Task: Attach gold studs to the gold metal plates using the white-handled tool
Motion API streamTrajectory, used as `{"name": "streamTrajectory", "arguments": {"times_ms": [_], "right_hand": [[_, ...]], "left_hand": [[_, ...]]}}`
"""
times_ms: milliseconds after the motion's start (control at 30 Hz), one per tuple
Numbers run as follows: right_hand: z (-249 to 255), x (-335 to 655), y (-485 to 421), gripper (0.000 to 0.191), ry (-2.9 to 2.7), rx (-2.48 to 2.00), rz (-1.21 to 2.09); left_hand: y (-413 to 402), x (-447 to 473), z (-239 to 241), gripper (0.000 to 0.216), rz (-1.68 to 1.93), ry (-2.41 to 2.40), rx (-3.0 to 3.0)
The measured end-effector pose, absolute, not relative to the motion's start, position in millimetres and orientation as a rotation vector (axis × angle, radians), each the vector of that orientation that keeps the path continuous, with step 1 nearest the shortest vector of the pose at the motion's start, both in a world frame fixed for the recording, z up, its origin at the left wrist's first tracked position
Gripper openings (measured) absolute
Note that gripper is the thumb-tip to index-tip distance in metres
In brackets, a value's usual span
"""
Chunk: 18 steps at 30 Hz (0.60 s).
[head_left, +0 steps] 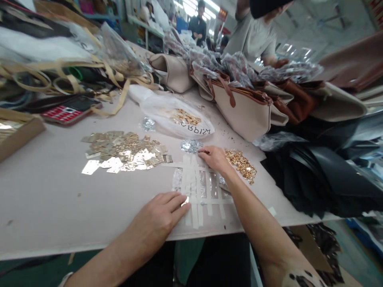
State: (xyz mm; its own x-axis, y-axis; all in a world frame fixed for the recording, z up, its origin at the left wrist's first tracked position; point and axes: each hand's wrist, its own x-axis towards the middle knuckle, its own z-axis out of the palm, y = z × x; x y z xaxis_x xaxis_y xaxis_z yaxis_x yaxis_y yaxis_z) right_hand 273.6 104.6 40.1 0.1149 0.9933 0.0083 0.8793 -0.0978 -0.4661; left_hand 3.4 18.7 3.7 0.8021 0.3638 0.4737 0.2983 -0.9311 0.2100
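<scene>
My left hand point(163, 211) rests near the front of the table, its fingers closed on a small shiny metal plate point(185, 201). Beyond it, my right hand point(214, 157) has thumb and forefinger pinched at the edge of a small pile of silver pieces point(190, 146); what is between those fingertips is too small to make out. Under and between the hands, strips of pale tape point(194, 187) hold clear film to the table. A spread of flat gold plates point(125, 149) lies to the left, and small gold fittings point(243, 164) are heaped just right of my right hand.
A white plastic bag point(161, 107) with gold pieces inside lies behind the piles. Cream and brown handbags point(239, 107) stand at the back right, with black sheets point(323, 175) stacked before them. A cardboard box point(28, 135) sits far left. A person in grey point(254, 38) stands across the table.
</scene>
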Motion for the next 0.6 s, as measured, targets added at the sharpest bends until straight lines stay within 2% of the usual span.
{"name": "streamTrajectory", "arguments": {"times_ms": [200,300,367,467,600], "right_hand": [[66.6,260.7,64.5,0.026,-1.840,-2.052,0.478],[78.1,251.8,16.1,0.013,-1.889,-2.001,0.786],[76.3,246.6,-13.6,0.012,-1.895,-2.007,0.855],[62.8,241.5,-41.5,0.016,-1.849,-2.034,0.731],[50.2,238.5,-48.8,0.011,-1.912,-1.991,0.605]], "left_hand": [[17.6,1.1,6.4,0.037,0.800,0.514,2.833],[23.4,-1.2,7.6,0.033,0.842,0.476,2.782],[25.3,-1.4,8.4,0.030,0.852,0.474,2.776],[23.0,-1.1,8.6,0.031,0.853,0.472,2.825],[14.7,-2.6,6.4,0.036,0.850,0.520,2.856]]}}
